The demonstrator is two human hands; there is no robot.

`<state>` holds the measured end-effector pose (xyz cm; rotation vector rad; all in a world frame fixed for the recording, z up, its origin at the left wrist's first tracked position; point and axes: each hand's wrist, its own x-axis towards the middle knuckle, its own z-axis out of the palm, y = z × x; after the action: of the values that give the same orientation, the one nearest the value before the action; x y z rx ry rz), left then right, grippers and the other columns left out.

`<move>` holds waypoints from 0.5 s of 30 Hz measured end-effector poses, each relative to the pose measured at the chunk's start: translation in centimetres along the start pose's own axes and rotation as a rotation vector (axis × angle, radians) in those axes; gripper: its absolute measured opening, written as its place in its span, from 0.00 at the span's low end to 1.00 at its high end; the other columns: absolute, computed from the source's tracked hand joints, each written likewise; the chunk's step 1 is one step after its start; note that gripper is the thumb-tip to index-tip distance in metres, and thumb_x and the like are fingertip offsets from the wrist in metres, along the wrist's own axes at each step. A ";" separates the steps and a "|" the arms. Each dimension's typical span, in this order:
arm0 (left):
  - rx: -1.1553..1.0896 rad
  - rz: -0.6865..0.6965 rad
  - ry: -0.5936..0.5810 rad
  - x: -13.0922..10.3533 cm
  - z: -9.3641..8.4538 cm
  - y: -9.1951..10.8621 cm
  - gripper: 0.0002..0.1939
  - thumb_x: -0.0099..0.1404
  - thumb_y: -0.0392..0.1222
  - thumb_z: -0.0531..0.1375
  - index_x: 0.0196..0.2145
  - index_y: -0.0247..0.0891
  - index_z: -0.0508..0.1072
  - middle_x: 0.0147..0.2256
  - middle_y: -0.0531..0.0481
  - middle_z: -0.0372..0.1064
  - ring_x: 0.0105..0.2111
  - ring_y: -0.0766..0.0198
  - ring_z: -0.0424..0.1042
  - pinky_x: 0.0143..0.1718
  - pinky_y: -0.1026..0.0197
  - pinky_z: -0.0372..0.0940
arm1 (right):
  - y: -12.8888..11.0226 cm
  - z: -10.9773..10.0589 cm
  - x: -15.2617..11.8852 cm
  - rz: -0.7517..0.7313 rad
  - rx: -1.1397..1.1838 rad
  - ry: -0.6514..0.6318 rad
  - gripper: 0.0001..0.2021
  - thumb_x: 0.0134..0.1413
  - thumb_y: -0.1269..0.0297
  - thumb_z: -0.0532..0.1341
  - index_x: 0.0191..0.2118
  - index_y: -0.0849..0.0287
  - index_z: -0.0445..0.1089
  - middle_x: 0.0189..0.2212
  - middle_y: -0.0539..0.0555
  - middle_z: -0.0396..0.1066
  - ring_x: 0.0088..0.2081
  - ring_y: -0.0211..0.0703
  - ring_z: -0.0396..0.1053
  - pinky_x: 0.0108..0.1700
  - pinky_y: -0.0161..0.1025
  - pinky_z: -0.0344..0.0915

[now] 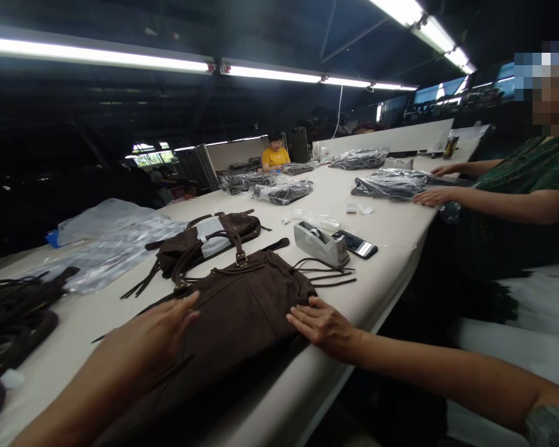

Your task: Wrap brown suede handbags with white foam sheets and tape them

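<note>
A dark brown handbag [246,310] lies at the front edge of the table, its handles and brass-coloured buckles toward the far side. My right hand [323,326] rests on the bag's right end with fingers stretched out and fairly flat. Over the left part of the bag is my left hand [161,329], fingers extended; whether it touches the leather is hard to tell. Just beyond lies a second brown handbag [233,226], with a pale wrap around its middle. Thin brown cords [328,273] trail from the near bag's right side.
A grey tape dispenser [321,242] and a phone [356,243] sit beyond the bag. Clear plastic bags [121,248] and brown straps [18,323] lie at left. Several plastic-wrapped bags [282,191] are farther back. A co-worker's hands [435,195] touch a wrapped bag [391,183] at right.
</note>
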<state>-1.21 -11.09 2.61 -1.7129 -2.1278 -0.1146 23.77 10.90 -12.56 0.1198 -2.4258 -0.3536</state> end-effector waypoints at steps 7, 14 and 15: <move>0.042 0.201 0.047 -1.7 10.4 6.9 0.27 0.71 0.46 0.44 0.65 0.43 0.44 0.63 0.45 0.52 0.62 0.53 0.54 0.56 0.45 0.61 | -0.1 -0.1 -0.6 0.074 0.088 0.015 0.18 0.64 0.76 0.50 0.57 0.67 0.64 0.53 0.63 0.69 0.54 0.47 0.67 0.48 0.46 0.67; 0.089 0.162 0.041 -4.2 15.1 4.7 0.28 0.69 0.46 0.43 0.65 0.48 0.41 0.64 0.48 0.49 0.62 0.53 0.53 0.53 0.43 0.64 | -1.2 -3.7 -1.0 0.297 0.463 -0.127 0.26 0.57 0.70 0.57 0.61 0.63 0.60 0.59 0.60 0.63 0.61 0.45 0.60 0.57 0.46 0.59; 0.093 0.158 0.037 -4.0 15.2 4.7 0.28 0.69 0.46 0.43 0.65 0.49 0.42 0.64 0.49 0.50 0.62 0.52 0.54 0.53 0.42 0.64 | -1.2 -4.7 -0.7 0.345 0.543 -0.131 0.25 0.55 0.66 0.59 0.59 0.62 0.63 0.57 0.59 0.65 0.59 0.45 0.62 0.58 0.45 0.58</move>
<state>-0.02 -8.92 -13.57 -1.8024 -1.9318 -0.0028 27.27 8.83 -9.87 -0.0894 -2.5507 0.4683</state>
